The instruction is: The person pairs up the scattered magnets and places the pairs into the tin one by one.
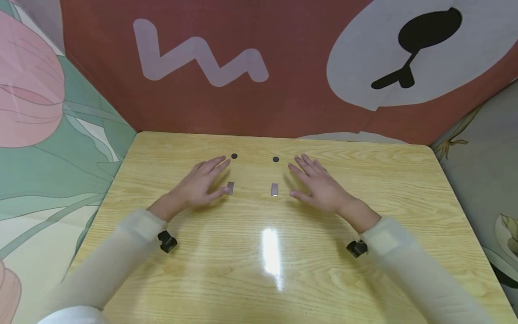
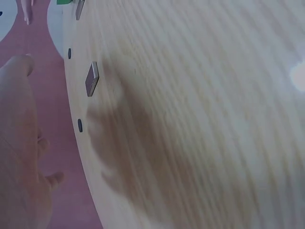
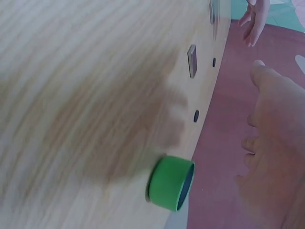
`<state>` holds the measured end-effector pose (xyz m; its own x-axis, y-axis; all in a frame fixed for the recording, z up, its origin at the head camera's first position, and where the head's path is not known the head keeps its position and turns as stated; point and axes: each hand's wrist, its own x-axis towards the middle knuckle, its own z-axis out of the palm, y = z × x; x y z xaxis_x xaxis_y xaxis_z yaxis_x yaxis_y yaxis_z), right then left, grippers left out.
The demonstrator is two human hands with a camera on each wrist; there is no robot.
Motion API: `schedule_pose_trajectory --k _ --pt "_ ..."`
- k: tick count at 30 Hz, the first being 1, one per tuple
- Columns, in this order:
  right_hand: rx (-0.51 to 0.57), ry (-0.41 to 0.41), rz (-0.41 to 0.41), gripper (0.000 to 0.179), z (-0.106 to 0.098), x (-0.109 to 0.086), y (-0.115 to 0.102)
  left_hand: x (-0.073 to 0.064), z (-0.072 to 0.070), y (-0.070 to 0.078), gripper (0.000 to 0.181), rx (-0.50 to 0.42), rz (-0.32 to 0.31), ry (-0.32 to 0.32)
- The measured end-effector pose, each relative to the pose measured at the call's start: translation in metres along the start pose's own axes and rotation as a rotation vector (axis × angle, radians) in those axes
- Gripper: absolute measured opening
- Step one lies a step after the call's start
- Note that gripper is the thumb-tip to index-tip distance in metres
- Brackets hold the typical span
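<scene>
My left hand (image 1: 202,184) hovers over the table with its fingers spread, holding nothing. In the head view its thumb tip overlaps the edge of a small grey rectangular plate (image 1: 231,188). Opposite it, my right hand (image 1: 323,189) is also held above the wood, fingers extended and grasping nothing. A second rectangular plate (image 1: 274,190) lies between the hands. Beyond the plates are two small dark discs, one on the left (image 1: 234,156) and one on the right (image 1: 276,159). The right wrist view shows a short green cylinder (image 3: 169,183) with a dark end; the head view does not show it.
The light wooden table (image 1: 226,270) meets a reddish-brown printed wall (image 1: 283,108) at its far edge. Floral fabric (image 1: 93,148) runs along the left side, and a grey patterned surface (image 1: 481,166) borders the right. A bright reflection falls on the near tabletop.
</scene>
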<state>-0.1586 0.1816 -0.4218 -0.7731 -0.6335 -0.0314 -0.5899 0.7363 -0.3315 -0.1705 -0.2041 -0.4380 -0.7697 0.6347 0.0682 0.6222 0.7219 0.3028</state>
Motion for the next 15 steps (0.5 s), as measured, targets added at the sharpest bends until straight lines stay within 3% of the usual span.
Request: schedule_pose_trajectory --k 9,15 --pt "0.032 0.014 -0.030 0.076 0.019 0.005 -0.010 -0.003 0.010 0.003 0.081 -0.050 -0.055 -0.016" --pt "0.108 0.029 -0.035 0.074 0.029 0.009 -0.018 -0.005 0.016 0.004 0.079 -0.098 -0.100 -0.023"
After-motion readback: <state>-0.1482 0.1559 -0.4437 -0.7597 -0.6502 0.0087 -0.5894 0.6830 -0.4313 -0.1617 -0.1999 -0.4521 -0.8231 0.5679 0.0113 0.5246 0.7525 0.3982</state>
